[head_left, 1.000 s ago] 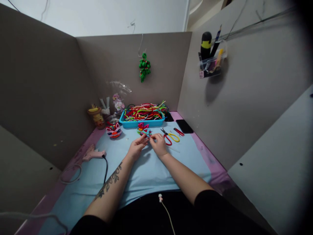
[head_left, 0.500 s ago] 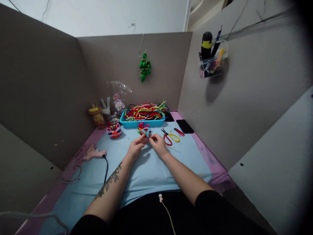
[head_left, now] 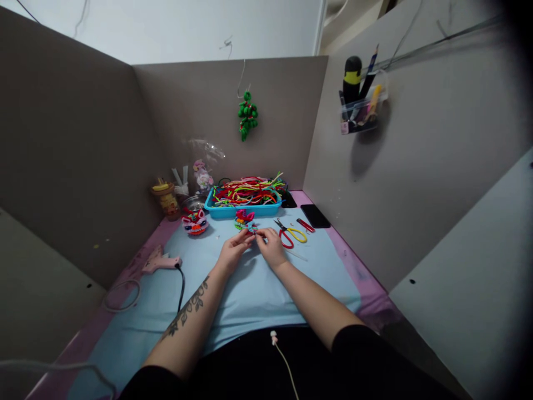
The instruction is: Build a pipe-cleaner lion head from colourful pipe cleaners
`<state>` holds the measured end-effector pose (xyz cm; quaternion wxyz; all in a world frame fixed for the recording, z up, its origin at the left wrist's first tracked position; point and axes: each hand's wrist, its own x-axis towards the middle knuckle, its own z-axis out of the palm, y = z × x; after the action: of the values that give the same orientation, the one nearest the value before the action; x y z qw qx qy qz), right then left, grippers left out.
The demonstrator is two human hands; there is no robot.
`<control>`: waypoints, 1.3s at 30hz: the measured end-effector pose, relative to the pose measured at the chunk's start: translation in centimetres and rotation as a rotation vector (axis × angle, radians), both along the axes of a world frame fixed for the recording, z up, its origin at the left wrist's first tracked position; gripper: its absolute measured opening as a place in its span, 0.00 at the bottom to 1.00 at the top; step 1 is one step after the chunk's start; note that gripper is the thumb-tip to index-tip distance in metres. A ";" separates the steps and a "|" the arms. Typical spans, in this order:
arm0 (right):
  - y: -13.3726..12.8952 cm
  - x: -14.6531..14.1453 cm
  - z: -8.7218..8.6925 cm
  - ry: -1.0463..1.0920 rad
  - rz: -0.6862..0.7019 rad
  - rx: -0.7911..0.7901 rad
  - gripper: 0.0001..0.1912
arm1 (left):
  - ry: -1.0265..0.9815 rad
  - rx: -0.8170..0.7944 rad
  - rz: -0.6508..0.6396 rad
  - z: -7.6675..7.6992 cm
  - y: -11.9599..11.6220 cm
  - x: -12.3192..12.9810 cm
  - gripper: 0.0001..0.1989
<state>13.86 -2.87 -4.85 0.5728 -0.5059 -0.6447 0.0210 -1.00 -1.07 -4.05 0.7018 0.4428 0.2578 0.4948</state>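
Near the middle of the blue-covered table my left hand and my right hand meet, both with fingers pinched. Between their fingertips is a small turquoise pipe-cleaner piece, its lower part hidden by the fingers. Just behind it sits a pink, orange and green fuzzy pipe-cleaner figure; whether the two are joined I cannot tell. To the left stands a red, pink and orange pipe-cleaner animal head. Pliers with one red and one yellow handle lie right of my right hand.
A blue tray heaped with coloured pipe cleaners stands at the back. At left lies a pink glue gun with a black cord, near a brown cup. A phone and red cutter lie right. Grey partitions enclose the table.
The turquoise piece has turned and dropped slightly between my fingers, so less of it shows. My right fingers have shifted a little; the other things stay put.
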 end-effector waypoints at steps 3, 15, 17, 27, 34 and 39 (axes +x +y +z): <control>0.0 0.0 0.0 -0.014 0.011 -0.018 0.08 | 0.043 0.030 0.003 -0.2 0.1 0.0 0.27; 0.2 -0.1 -0.2 -0.011 -0.027 -0.075 0.03 | 0.212 0.104 0.059 0.5 -0.3 -0.2 0.25; 0.3 0.1 -0.2 -0.031 -0.028 -0.070 0.03 | 0.273 0.174 0.098 0.4 -0.3 -0.2 0.23; 0.1 0.3 0.0 -0.061 -0.024 -0.023 0.02 | 0.334 0.331 0.150 0.7 -0.8 -0.1 0.20; 0.1 0.3 -0.2 -0.090 -0.049 -0.020 0.04 | 0.452 0.407 0.190 0.5 -1.2 -0.3 0.19; 0.3 0.5 -0.5 -0.068 -0.081 -0.008 0.05 | 0.511 0.479 0.224 0.2 -1.1 -0.4 0.19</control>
<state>14.36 -2.52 -5.40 0.5489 -0.5343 -0.6426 -0.0171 -1.36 -2.17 -3.81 0.4327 0.6730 0.3485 0.4882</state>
